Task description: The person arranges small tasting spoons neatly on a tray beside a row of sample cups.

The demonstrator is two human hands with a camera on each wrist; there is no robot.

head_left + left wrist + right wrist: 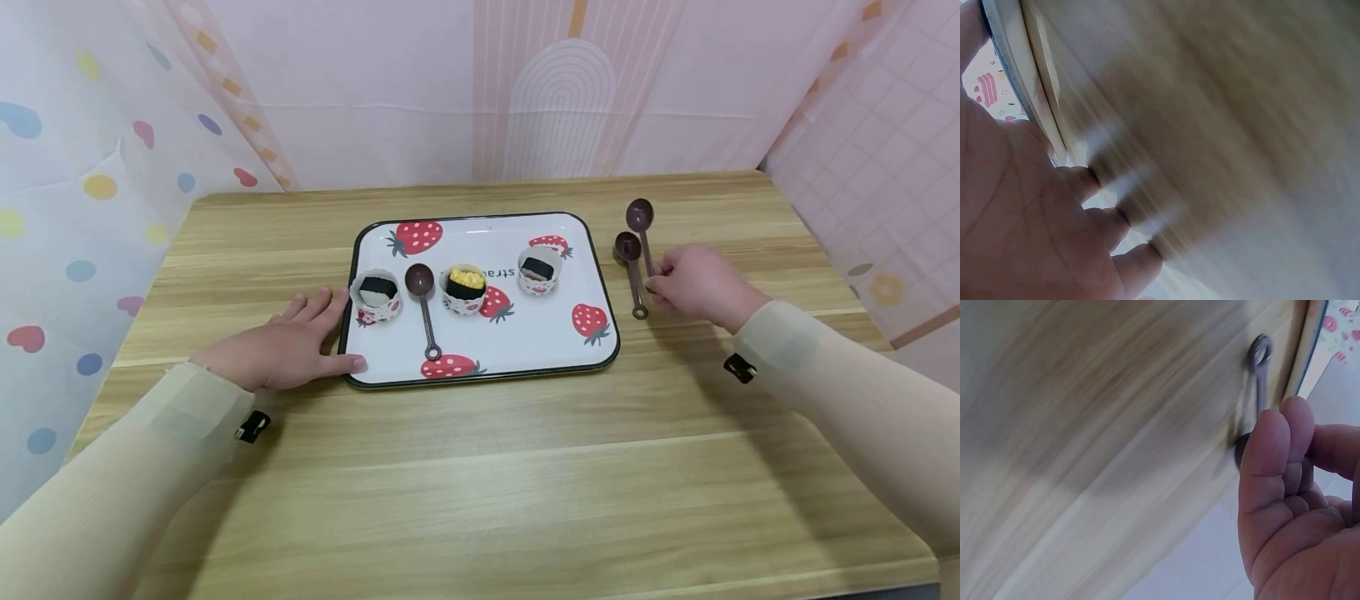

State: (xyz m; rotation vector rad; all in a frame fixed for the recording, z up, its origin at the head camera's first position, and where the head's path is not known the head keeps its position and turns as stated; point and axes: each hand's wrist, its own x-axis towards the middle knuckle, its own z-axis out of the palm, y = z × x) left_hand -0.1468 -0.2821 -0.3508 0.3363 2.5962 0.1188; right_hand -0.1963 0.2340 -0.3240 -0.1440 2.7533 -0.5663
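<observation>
My right hand (pixel 701 283) pinches the handle end of a brown measuring spoon (pixel 640 215) at the tray's right. Close beside it, a smaller brown measuring spoon (pixel 628 247) lies on the table; its ringed handle (pixel 1260 353) shows in the right wrist view. With fingers extended, my left hand (pixel 288 346) rests at the left edge of a strawberry-print tray (pixel 525 350), thumb over the rim. On the tray, another brown measuring spoon (pixel 419 281) lies between a paper cup of sushi (pixel 377 297) and a cup of egg-topped sushi (pixel 464 287).
A third cup with sushi (pixel 538 270) stands at the tray's right part. The wooden table (pixel 487 483) reaches back to a patterned pink curtain (pixel 390 100). A dotted curtain (pixel 97 250) hangs along the left side.
</observation>
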